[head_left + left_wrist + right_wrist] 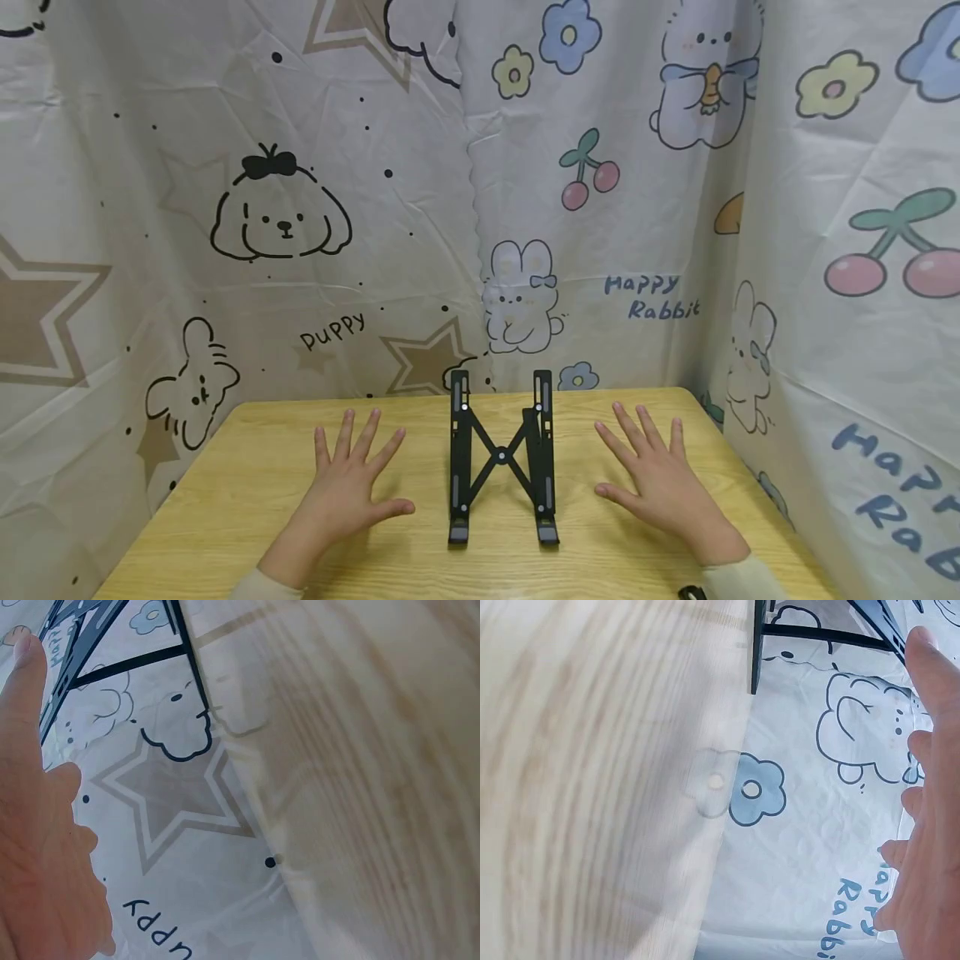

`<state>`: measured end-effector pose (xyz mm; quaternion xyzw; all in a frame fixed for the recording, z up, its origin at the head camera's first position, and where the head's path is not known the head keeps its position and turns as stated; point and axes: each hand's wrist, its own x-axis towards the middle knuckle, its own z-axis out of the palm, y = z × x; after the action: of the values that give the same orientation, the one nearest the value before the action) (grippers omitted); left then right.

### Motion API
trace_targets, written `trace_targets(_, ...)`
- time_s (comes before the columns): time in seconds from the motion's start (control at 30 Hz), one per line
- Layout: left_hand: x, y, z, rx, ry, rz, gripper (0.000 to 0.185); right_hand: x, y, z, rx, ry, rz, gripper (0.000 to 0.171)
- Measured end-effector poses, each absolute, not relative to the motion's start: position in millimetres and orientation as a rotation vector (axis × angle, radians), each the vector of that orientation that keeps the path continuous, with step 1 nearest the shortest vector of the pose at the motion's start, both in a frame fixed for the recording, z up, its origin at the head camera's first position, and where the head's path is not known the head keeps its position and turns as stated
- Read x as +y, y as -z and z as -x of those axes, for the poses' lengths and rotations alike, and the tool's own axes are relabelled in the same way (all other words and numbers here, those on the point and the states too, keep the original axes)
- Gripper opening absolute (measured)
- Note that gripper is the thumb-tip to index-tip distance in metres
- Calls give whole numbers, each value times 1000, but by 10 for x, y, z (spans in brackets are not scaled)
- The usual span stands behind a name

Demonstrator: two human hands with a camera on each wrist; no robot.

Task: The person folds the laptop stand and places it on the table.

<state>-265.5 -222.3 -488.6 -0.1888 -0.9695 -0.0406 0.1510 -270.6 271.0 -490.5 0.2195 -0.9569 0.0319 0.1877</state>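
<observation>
Head view shows both hands lying flat on a light wooden tabletop [247, 492], palms down and fingers spread, holding nothing. A black folding stand [501, 457] stands between them near the middle of the tabletop, its two side rails joined by crossed struts and its two small feet turned toward the person. The left hand [347, 487] rests just beside the stand's left rail, thumb stretched toward it but apart from it; the right hand [660, 487] rests just beside the right rail, likewise apart. Pale sleeve cuffs show at both wrists. A printed cloth backdrop [337, 250] with cartoon puppies, rabbits, stars, flowers and cherries hangs behind and at both sides of the tabletop. Left wrist view shows straight fingers [30, 705] of that hand, blurred wood grain, the star-printed cloth and part of the stand's black struts [120, 667]. Right wrist view shows the other hand's straight fingers [934, 682], blurred wood grain, a blue flower print [756, 791] and the stand's dark bars [817, 634].
</observation>
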Motion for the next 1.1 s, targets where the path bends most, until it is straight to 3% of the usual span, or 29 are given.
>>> trace_targets(0.33,-2177,4871,2643,-2785,255,522,106,2651,4878,2711,-2717,-299,-577,85)
trace_targets(0.83,-2008,4808,2642,-2865,898,437,104,2568,4894,2694,-2696,-757,-492,71)
trace_targets(1.1,-1959,4816,2660,-2783,1210,426,91,2550,4862,2679,-2594,-1135,-471,61)
